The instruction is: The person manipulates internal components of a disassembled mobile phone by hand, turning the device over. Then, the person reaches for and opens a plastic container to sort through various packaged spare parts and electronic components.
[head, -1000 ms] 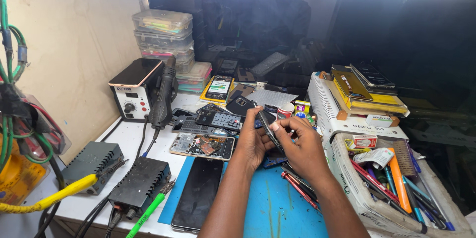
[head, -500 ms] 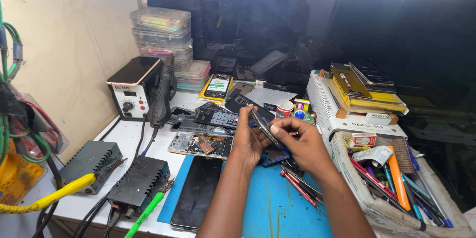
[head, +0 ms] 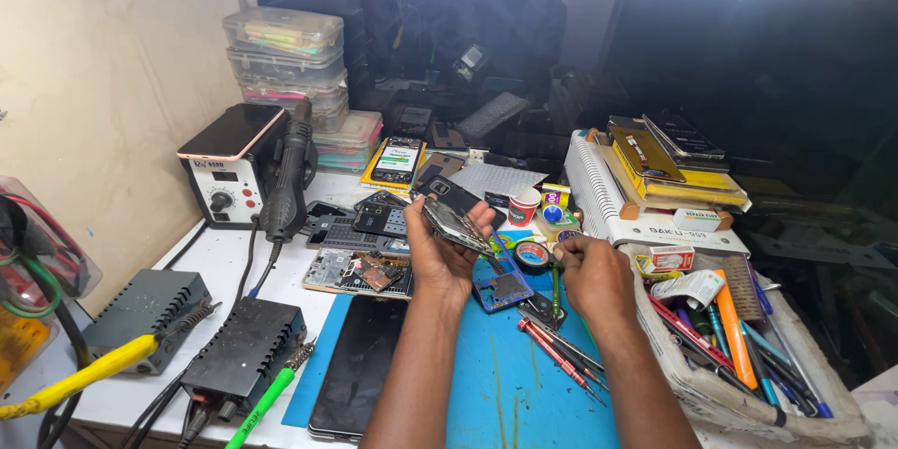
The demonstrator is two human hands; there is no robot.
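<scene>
Opened phone body being held tilted above the middle of the surface, long axis slanting from upper left to lower right, inner side facing the camera. Left hand gripping it from below, fingers wrapping its right edge, forearm rising straight from the near edge. Right hand hovering just right of and below the phone, fingers curled closed, whether pinching a small tool impossible to tell. Lying beneath on the blue mat: a phone frame; nearer the right edge, screwdrivers and a tape roll.
</scene>
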